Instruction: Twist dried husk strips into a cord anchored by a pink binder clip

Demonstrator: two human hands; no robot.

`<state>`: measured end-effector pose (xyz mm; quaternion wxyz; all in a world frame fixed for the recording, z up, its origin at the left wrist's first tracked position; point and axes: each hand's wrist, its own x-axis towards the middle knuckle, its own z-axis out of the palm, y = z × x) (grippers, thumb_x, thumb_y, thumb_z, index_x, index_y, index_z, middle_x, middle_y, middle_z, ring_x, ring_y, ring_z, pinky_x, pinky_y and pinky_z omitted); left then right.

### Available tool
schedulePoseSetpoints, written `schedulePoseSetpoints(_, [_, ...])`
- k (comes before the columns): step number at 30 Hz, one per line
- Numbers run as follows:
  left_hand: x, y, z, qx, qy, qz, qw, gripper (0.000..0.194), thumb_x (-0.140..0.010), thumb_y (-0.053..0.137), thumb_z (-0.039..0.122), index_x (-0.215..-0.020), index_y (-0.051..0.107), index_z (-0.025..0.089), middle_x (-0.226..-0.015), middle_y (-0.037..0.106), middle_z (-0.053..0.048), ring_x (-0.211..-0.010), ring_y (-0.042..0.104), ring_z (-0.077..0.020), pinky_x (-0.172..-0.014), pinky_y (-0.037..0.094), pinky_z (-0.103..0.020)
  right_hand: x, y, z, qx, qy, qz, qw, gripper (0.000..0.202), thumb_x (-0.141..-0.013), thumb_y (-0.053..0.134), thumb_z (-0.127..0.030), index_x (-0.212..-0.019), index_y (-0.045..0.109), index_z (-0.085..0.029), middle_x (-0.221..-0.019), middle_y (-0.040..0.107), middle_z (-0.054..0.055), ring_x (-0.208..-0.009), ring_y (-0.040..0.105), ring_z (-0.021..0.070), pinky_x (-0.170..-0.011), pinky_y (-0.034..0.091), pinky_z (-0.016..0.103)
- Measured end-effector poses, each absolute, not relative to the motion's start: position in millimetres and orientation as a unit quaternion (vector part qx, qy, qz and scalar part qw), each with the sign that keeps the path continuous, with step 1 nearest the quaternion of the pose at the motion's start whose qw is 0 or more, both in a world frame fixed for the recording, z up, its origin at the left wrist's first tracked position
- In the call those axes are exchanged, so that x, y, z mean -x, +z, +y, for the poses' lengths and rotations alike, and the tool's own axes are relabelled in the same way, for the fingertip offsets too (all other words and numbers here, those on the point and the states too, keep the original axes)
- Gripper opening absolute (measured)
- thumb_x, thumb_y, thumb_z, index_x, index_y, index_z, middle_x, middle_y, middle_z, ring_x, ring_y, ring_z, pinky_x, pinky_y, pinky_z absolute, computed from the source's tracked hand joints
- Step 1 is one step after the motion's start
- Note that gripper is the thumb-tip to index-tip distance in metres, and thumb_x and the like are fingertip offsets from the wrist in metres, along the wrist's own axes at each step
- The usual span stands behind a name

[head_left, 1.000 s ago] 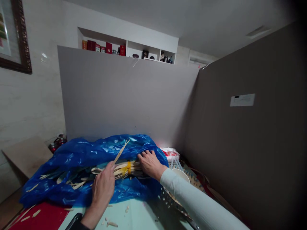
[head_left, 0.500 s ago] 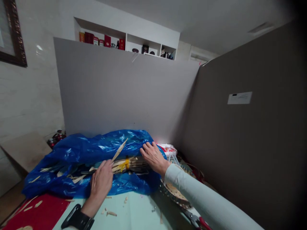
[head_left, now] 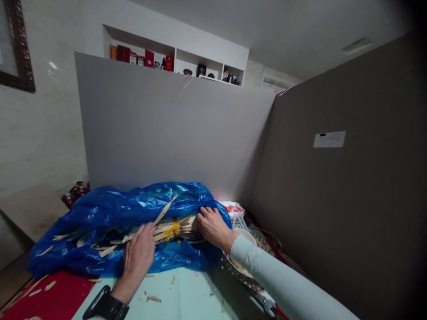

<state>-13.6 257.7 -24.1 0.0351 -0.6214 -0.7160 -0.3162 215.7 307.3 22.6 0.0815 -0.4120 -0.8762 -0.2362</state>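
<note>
A bundle of pale, dry, flat strips, bound with a yellow tie, lies inside an opened blue plastic bag. My left hand, wearing a black watch, is closed at the bundle's left part. One pale, pointed strip sticks up from its fingers, slanting to the right. Across the bundle's right end, my right hand has its fingers curled over the strips, close to the bag's edge; its thumb is partly hidden. Loose strips lie in the bag to the left.
Crumbs and scraps are scattered over the pale green table cover, beside a red sheet. At right are a round woven basket, a white bowl and scissors. Grey panels stand behind and to the right.
My right hand has come down slightly from the bag's upper edge onto the bundle's right end. The left hand and its strip have barely moved, and the view has shifted slightly.
</note>
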Motion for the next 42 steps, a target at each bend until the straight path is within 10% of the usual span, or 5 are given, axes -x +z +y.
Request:
schedulePoseSetpoints(8, [-1, -14, 249, 0.606, -0.329, -0.723, 0.036, 0.041, -0.096, 0.025, 0.023, -0.112, 0.062, 0.013, -0.104, 0.067, -0.015, -0.082, 0.068, -0.0275, -0.064, 0.047, -0.034, -216, 33, 301, 0.346, -0.233, -0.905, 0.082, 0.013, -0.087, 0.051, -0.015, -0.088, 0.063, -0.013, -0.099, 0.058, 0.012, -0.097, 0.048, 0.0273, -0.079, 0.038, 0.039])
schedulePoseSetpoints(14, [-33, -19, 245, 0.714, -0.342, -0.611, -0.002, 0.043, -0.092, 0.034, 0.016, -0.126, 0.058, 0.026, -0.129, 0.064, -0.001, -0.111, 0.063, -0.0164, -0.088, 0.050, -0.025, -209, 29, 286, 0.347, -0.188, -0.913, 0.106, 0.017, -0.089, 0.047, -0.013, -0.093, 0.064, -0.016, -0.095, 0.063, 0.009, -0.088, 0.051, 0.0216, -0.079, 0.037, 0.035])
schedulePoseSetpoints(26, [-18, -61, 265, 0.668, -0.431, -0.602, -0.067, 0.048, -0.088, 0.032, 0.032, -0.118, 0.066, 0.017, -0.123, 0.069, -0.009, -0.116, 0.060, -0.0250, -0.106, 0.041, -0.039, -250, 48, 251, 0.394, -0.092, -0.892, 0.202, 0.021, -0.086, 0.036, -0.008, -0.076, 0.054, -0.016, -0.082, 0.059, 0.005, -0.069, 0.050, 0.0138, -0.065, 0.037, 0.026])
schedulePoseSetpoints(31, [-15, -37, 263, 0.642, -0.464, -0.591, -0.156, 0.040, -0.083, 0.040, 0.035, -0.103, 0.071, 0.022, -0.109, 0.075, -0.010, -0.107, 0.065, -0.0289, -0.094, 0.047, -0.039, -268, 90, 208, 0.465, 0.158, -0.748, 0.447, 0.020, -0.085, 0.044, -0.028, -0.067, 0.045, -0.019, -0.065, 0.048, 0.000, -0.062, 0.049, 0.0136, -0.058, 0.037, 0.025])
schedulePoseSetpoints(42, [-48, 70, 200, 0.693, -0.398, -0.434, -0.417, 0.031, -0.075, 0.057, 0.047, -0.072, 0.066, 0.018, -0.068, 0.066, 0.000, -0.052, 0.050, -0.0122, -0.049, 0.035, -0.023, -248, 96, 142, 0.440, 0.488, -0.641, 0.396, 0.038, -0.065, 0.074, -0.046, -0.073, 0.053, -0.015, -0.061, 0.053, -0.003, -0.050, 0.050, 0.0090, -0.048, 0.038, 0.021])
